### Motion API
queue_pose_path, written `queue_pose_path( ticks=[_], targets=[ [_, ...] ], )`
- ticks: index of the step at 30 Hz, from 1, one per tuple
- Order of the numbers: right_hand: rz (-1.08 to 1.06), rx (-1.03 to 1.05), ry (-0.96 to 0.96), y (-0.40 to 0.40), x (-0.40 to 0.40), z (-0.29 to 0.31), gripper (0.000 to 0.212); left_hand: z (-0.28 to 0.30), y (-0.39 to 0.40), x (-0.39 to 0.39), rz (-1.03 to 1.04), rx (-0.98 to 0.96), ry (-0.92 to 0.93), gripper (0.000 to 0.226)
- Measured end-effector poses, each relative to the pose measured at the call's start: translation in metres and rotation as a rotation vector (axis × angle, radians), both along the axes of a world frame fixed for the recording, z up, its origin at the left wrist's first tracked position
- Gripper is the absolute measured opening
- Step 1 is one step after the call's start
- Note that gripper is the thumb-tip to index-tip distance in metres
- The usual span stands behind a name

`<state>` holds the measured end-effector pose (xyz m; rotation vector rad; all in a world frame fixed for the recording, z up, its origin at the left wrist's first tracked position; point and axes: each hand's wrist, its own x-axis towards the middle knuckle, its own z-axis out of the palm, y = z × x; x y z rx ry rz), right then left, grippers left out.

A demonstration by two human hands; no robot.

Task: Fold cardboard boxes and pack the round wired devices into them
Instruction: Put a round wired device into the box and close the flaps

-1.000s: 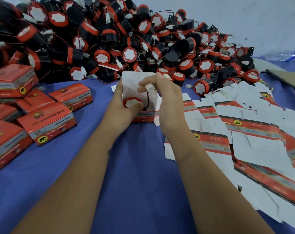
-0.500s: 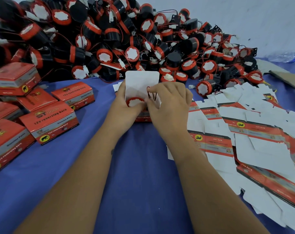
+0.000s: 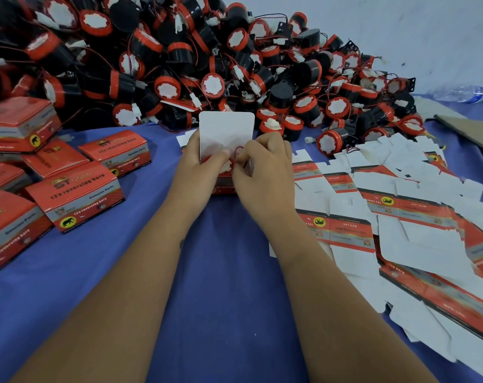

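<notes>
An open red cardboard box stands on the blue cloth at centre, its white lid flap upright. A round red-rimmed device sits inside it, mostly hidden by my fingers. My left hand grips the box's left side, thumb over the device. My right hand is curled at the box's right side and pinches the device's red wire down into the box.
A big heap of black-and-red wired devices fills the back. Several closed red boxes lie at left. Flat unfolded box blanks cover the right side. A brown cardboard sheet and a plastic bottle lie at far right.
My right hand has come down from above the box with the white connector and wire, and now pushes them inside. The left hand keeps its hold.
</notes>
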<state>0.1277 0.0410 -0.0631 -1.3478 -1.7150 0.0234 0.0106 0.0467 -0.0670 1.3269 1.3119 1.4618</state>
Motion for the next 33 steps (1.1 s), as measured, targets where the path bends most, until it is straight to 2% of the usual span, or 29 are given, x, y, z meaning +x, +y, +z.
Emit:
queue_pose_path(
  ticks=[3, 6, 8, 11, 13, 15, 17, 19, 20, 22, 24, 27, 29, 31, 33],
  targets=[
    [0.051, -0.013, -0.023, -0.001, 0.002, 0.002, 0.010, 0.001, -0.001, -0.001, -0.075, -0.018, -0.066, 0.036],
    [0.147, -0.074, 0.004, -0.007, 0.001, 0.005, 0.033, 0.002, -0.001, 0.000, -0.155, -0.036, -0.307, 0.049],
    [0.171, -0.105, 0.082, -0.008, 0.001, 0.006, 0.035, 0.003, 0.001, -0.003, -0.126, -0.057, -0.333, 0.047],
    [0.157, -0.144, 0.171, -0.005, 0.002, 0.004, 0.034, 0.001, 0.001, -0.009, -0.115, -0.048, -0.181, 0.030],
    [0.143, -0.182, 0.249, -0.002, 0.003, 0.001, 0.038, -0.002, 0.000, -0.010, -0.092, 0.002, -0.016, 0.038],
    [0.127, -0.201, 0.344, 0.000, 0.000, -0.002, 0.052, -0.004, 0.000, -0.008, -0.029, 0.062, 0.046, 0.046],
    [0.097, -0.138, 0.382, 0.002, 0.000, -0.002, 0.073, -0.004, 0.001, -0.008, 0.036, 0.123, 0.078, 0.037],
    [0.122, -0.066, 0.348, 0.003, 0.004, -0.001, 0.082, -0.004, 0.003, -0.010, 0.074, 0.159, 0.100, 0.026],
    [0.161, -0.062, 0.314, 0.004, 0.006, -0.001, 0.076, -0.005, 0.002, -0.010, 0.074, 0.175, 0.106, 0.024],
    [0.199, -0.097, 0.200, 0.006, 0.010, 0.000, 0.049, -0.004, 0.001, -0.014, 0.039, 0.168, 0.107, 0.019],
    [0.137, -0.103, 0.053, 0.006, 0.011, 0.001, 0.032, -0.001, 0.000, -0.022, -0.011, 0.085, 0.088, 0.021],
    [0.105, -0.105, -0.040, 0.001, 0.012, 0.004, 0.028, 0.005, -0.001, -0.037, -0.146, -0.048, -0.063, 0.043],
    [0.130, -0.118, -0.009, -0.003, 0.013, 0.004, 0.031, 0.007, -0.002, -0.043, -0.252, -0.062, -0.110, 0.043],
    [0.177, -0.155, 0.076, -0.006, 0.014, 0.004, 0.037, 0.006, -0.004, -0.044, -0.285, -0.048, -0.030, 0.031],
    [0.228, -0.195, 0.150, -0.007, 0.014, 0.003, 0.036, 0.003, -0.004, -0.042, -0.226, 0.011, 0.208, 0.029]
  ],
)
